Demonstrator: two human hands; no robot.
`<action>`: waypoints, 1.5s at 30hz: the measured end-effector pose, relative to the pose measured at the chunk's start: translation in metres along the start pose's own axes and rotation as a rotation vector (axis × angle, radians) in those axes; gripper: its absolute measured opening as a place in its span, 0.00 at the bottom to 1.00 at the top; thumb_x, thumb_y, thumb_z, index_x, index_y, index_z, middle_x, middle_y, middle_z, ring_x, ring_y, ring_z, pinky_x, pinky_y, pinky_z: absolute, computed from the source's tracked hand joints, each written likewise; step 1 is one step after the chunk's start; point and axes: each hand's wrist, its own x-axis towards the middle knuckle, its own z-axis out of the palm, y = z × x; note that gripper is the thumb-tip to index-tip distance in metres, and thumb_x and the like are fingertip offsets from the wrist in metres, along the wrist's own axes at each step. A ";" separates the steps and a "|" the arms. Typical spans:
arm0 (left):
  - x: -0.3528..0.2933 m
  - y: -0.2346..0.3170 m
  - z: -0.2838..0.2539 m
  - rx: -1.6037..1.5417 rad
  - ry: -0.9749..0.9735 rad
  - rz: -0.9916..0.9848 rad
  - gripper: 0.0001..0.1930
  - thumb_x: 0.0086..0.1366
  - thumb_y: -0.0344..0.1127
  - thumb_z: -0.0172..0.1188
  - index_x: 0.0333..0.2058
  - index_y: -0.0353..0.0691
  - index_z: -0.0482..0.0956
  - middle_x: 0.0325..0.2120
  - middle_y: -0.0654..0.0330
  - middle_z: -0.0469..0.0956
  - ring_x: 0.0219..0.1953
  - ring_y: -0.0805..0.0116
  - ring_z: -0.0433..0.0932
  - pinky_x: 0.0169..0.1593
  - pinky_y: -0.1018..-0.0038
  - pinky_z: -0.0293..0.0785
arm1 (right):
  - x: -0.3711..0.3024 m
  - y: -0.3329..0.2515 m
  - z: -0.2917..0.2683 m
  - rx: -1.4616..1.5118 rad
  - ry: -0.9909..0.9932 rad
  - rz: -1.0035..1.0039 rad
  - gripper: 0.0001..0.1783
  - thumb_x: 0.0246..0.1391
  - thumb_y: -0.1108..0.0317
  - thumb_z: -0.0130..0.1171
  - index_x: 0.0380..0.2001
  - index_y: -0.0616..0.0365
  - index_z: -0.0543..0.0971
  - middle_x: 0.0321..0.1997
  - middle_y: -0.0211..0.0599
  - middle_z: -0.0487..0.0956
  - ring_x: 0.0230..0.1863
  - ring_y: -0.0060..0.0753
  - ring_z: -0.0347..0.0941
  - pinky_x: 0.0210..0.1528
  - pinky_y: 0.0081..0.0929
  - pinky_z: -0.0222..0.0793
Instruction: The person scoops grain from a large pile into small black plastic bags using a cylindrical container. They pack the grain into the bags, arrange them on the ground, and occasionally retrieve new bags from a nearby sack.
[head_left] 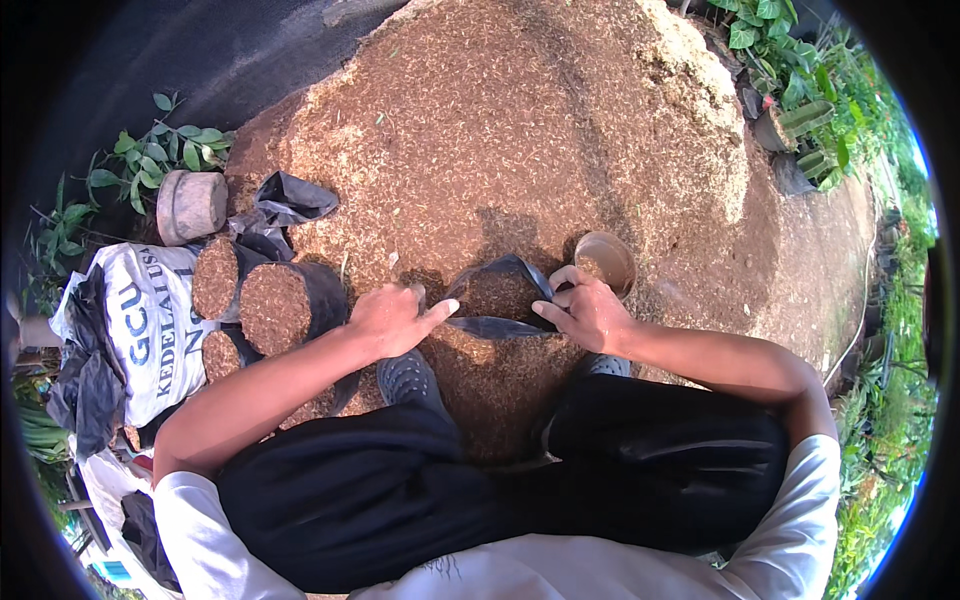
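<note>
Between my knees stands a black plastic grow bag (pixel 497 328) with brown soil mix (pixel 497 292) inside its wide mouth. My left hand (pixel 395 318) grips the left end of the rim, thumb pointing inward. At the right end my right hand (pixel 588 312) pinches the rim between thumb and fingers. A brown plastic pot (pixel 612 258) with some soil in it lies tipped just beyond my right hand. To the left of my left arm, several filled black bags (pixel 277 308) show level tops of soil.
A wide mound of soil and pale husks (pixel 470 130) spreads ahead. On the left are a white printed sack (pixel 150 320), an upturned grey pot (pixel 191 207) and a crumpled black bag (pixel 296 198). Potted cacti (pixel 790 128) and greenery line the right.
</note>
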 end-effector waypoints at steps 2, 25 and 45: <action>0.010 0.007 -0.006 0.012 -0.027 -0.020 0.44 0.71 0.76 0.43 0.41 0.32 0.83 0.32 0.41 0.86 0.45 0.41 0.86 0.53 0.49 0.80 | 0.003 -0.002 0.000 -0.052 0.027 0.088 0.17 0.61 0.57 0.70 0.35 0.59 0.76 0.56 0.51 0.74 0.54 0.56 0.77 0.55 0.48 0.75; 0.015 0.054 -0.024 0.114 -0.163 0.008 0.45 0.70 0.76 0.46 0.31 0.32 0.88 0.33 0.38 0.86 0.45 0.38 0.86 0.53 0.47 0.81 | -0.004 -0.006 -0.012 0.525 -0.153 0.539 0.50 0.63 0.63 0.69 0.75 0.57 0.46 0.36 0.46 0.82 0.28 0.36 0.84 0.27 0.34 0.83; 0.076 -0.011 -0.034 -0.560 -0.035 -0.161 0.31 0.75 0.64 0.52 0.56 0.40 0.79 0.57 0.42 0.78 0.65 0.47 0.74 0.67 0.53 0.67 | -0.027 0.171 -0.045 0.647 0.034 0.870 0.39 0.64 0.39 0.64 0.68 0.51 0.71 0.68 0.47 0.71 0.60 0.43 0.75 0.58 0.52 0.77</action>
